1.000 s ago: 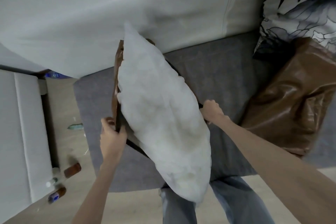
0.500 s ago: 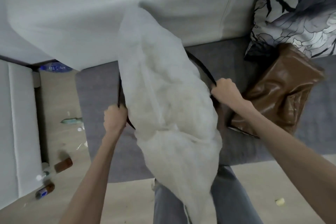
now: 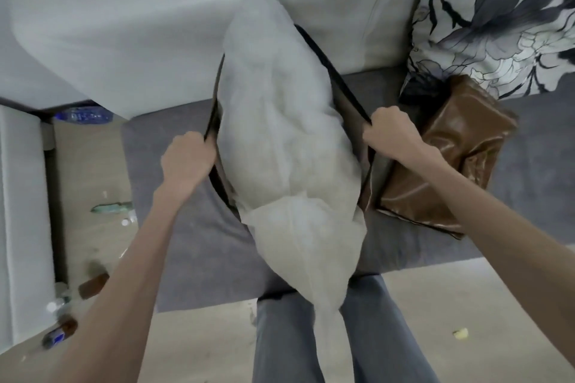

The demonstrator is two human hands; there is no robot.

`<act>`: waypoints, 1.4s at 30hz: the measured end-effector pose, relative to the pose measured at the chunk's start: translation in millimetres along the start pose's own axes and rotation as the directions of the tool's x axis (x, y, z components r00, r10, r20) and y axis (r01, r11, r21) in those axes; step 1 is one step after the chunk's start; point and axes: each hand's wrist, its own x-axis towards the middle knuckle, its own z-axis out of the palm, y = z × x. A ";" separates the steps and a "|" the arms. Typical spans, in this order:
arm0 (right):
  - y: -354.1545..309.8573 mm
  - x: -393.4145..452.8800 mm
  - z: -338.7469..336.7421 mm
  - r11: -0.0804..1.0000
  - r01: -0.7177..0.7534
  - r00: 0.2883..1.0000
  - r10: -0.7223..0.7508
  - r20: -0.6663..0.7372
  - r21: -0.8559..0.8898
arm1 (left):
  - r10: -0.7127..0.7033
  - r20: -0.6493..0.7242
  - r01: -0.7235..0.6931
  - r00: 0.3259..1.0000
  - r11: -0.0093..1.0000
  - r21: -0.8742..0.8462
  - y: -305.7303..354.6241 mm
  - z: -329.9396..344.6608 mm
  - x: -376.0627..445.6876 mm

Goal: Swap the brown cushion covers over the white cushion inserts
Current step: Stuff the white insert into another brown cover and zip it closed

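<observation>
L hand [image 3: 186, 158] & R hand [image 3: 389, 134] each clench opposite dark edges of brown cover [image 3: 351, 109] opening; white insert [image 3: 286, 146] stands btwn fists, lower end overhanging.

Insert [image 3: 289, 146] in cover [image 3: 351, 109], spare cushion [image 3: 451, 158] right.

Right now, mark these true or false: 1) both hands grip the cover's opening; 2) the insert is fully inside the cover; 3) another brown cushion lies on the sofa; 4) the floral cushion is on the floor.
1) True: left hand and right hand each grip an edge of the brown cover.
2) False: the white insert sticks out at both ends.
3) True: brown cushion lies at right.
4) False: floral cushion leans against the sofa back.
</observation>
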 end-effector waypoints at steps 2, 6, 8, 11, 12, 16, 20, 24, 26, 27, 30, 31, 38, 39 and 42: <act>-3.8 -7.0 -3.6 0.999 0.042 0.994 -0.041 -0.101 0.012 | 0.028 -0.038 -0.028 0.999 1.000 -0.002 5.0 1.1 -1.1; 6.0 -17.9 26.6 0.994 -0.062 0.997 0.067 -0.050 0.093 | -0.020 -0.079 0.024 0.997 0.998 0.057 -2.5 27.8 -15.6; 14.8 -18.1 48.6 0.989 -0.128 0.992 0.125 0.034 0.074 | -0.091 -0.041 0.095 0.995 0.989 0.113 -8.0 52.9 -20.4; 24.4 -24.4 83.7 0.979 -0.194 0.976 0.184 0.120 0.069 | -0.142 0.006 0.140 0.990 0.980 0.140 -19.6 96.8 -31.7; 26.9 -28.6 93.2 0.978 -0.196 0.974 0.186 0.131 0.071 | -0.125 0.008 0.123 0.992 0.985 0.122 -23.8 108.9 -36.7; 57.8 -58.6 110.9 0.946 -0.323 0.930 0.311 0.194 0.033 | -0.070 0.029 0.069 0.997 0.997 0.033 -39.7 133.4 -69.8; 81.6 -85.3 111.9 0.963 -0.250 0.830 0.265 0.491 -0.097 | -0.267 0.459 0.305 0.847 0.952 -0.009 -67.0 142.2 -124.6; 61.9 -79.8 92.6 0.973 -0.216 0.886 0.230 0.403 -0.083 | -0.303 0.474 0.380 0.827 0.922 -0.073 -66.9 121.5 -120.7; 55.6 -73.4 77.6 0.965 -0.256 0.902 0.258 0.346 -0.053 | -0.286 0.359 0.356 0.889 0.923 -0.147 -61.3 105.1 -103.5; 51.9 -75.0 70.3 0.961 -0.270 0.893 0.273 0.359 -0.058 | -0.277 0.362 0.345 0.890 0.928 -0.138 -58.7 96.0 -99.9; 37.8 -80.7 53.0 0.964 -0.255 0.887 0.262 0.381 -0.072 | -0.246 0.404 0.332 0.881 0.930 -0.158 -55.5 76.6 -98.0; 32.8 -79.7 48.8 0.972 -0.233 0.908 0.233 0.348 -0.042 | -0.243 0.381 0.339 0.892 0.918 -0.208 -55.5 72.1 -95.5; 35.0 -85.6 26.6 0.966 -0.254 0.921 0.255 0.294 -0.040 | -0.205 0.329 0.260 0.922 0.957 -0.131 -42.2 48.5 -102.9; 39.9 -91.6 27.2 0.963 -0.269 0.922 0.266 0.280 -0.026 | -0.210 0.319 0.262 0.924 0.956 -0.130 -45.7 48.8 -105.3; 52.7 -129.7 43.7 0.939 -0.345 0.860 0.313 0.404 0.005 | -0.231 0.413 0.272 0.881 0.961 -0.043 -53.6 60.4 -129.8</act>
